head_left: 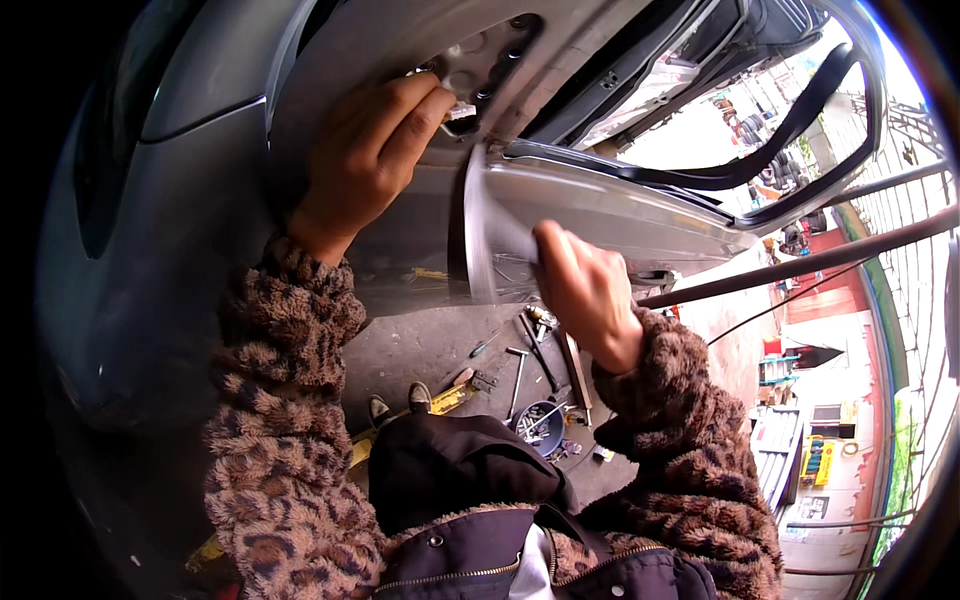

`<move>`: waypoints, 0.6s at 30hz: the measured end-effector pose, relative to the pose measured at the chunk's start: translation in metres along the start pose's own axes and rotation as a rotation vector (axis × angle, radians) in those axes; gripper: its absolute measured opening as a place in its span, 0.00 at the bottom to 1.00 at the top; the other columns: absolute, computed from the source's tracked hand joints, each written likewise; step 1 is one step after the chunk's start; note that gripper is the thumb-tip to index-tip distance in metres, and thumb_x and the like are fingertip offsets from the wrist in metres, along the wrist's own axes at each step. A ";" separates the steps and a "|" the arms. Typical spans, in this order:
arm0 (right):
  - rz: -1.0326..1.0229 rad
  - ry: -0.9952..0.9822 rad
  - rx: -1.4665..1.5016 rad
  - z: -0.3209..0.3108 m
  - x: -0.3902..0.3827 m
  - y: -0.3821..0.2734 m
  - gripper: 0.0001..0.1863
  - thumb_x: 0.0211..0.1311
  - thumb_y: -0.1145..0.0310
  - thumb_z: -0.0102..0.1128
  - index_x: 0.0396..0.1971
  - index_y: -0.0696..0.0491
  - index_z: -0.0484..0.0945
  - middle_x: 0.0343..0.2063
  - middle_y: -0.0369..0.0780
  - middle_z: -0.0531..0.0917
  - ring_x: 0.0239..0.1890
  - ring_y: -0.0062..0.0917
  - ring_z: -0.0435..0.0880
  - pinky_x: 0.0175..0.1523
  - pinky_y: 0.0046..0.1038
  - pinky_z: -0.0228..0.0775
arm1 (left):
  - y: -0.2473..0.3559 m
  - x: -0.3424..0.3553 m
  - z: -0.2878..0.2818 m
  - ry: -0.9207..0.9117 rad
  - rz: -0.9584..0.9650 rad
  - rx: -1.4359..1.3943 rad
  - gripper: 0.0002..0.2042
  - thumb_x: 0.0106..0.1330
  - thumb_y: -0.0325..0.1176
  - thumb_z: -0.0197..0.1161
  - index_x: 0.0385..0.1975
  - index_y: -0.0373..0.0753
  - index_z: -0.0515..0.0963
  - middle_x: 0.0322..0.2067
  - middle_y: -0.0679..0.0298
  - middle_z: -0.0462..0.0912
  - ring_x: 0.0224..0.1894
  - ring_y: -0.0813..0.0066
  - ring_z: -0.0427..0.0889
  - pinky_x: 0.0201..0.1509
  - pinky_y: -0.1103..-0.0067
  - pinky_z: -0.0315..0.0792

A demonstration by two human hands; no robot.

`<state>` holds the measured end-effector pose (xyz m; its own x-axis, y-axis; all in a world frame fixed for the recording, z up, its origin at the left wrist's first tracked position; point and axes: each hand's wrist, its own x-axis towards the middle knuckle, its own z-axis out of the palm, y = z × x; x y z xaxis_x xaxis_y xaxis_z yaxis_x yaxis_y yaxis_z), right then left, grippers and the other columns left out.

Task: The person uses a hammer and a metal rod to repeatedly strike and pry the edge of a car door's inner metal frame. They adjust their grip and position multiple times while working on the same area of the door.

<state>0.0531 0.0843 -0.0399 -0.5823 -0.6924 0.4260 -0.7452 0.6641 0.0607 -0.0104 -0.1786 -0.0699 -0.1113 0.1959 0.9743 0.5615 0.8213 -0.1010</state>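
Observation:
My left hand (370, 150) reaches up to the hinge recess (490, 60) of a silver car body, thumb and fingers pinched on a small pale part (461, 111) beside dark bolts. My right hand (585, 290) grips the front edge of the open silver car door (620, 210), fingers wrapped around the thin metal edge. Both arms wear fuzzy leopard-print sleeves.
On the concrete floor below lie a hammer (515, 372), a screwdriver (486, 345), other hand tools and a blue bowl (540, 425) of small parts. My shoes (400, 402) stand near them. A dark metal bar (800, 265) crosses at the right. The car's body panel (170, 230) fills the left.

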 end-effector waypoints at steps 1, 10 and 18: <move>0.100 -0.062 -0.042 0.003 0.001 0.004 0.06 0.60 0.73 0.59 0.32 0.53 0.70 0.19 0.41 0.76 0.23 0.38 0.82 0.25 0.39 0.72 | 0.000 0.002 0.001 0.004 0.001 -0.008 0.11 0.59 0.25 0.65 0.43 0.38 0.81 0.42 0.65 0.82 0.41 0.67 0.84 0.45 0.73 0.79; 0.175 0.106 0.222 0.016 -0.066 -0.028 0.12 0.51 0.75 0.66 0.34 0.53 0.73 0.20 0.39 0.75 0.23 0.34 0.80 0.27 0.35 0.72 | 0.006 -0.002 0.007 -0.056 0.011 0.008 0.15 0.55 0.26 0.70 0.42 0.41 0.79 0.43 0.65 0.81 0.42 0.66 0.82 0.43 0.73 0.74; 0.377 0.158 0.583 0.074 -0.152 -0.037 0.15 0.49 0.75 0.70 0.37 0.54 0.76 0.22 0.41 0.78 0.23 0.39 0.81 0.27 0.36 0.72 | 0.019 -0.005 0.021 -0.265 -0.124 0.079 0.14 0.57 0.37 0.74 0.36 0.40 0.77 0.41 0.62 0.81 0.48 0.58 0.78 0.52 0.65 0.69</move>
<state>0.1452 0.1438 -0.1738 -0.8136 -0.3663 0.4514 -0.5802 0.5605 -0.5909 -0.0161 -0.1526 -0.0812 -0.3907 0.2159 0.8948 0.4662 0.8846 -0.0099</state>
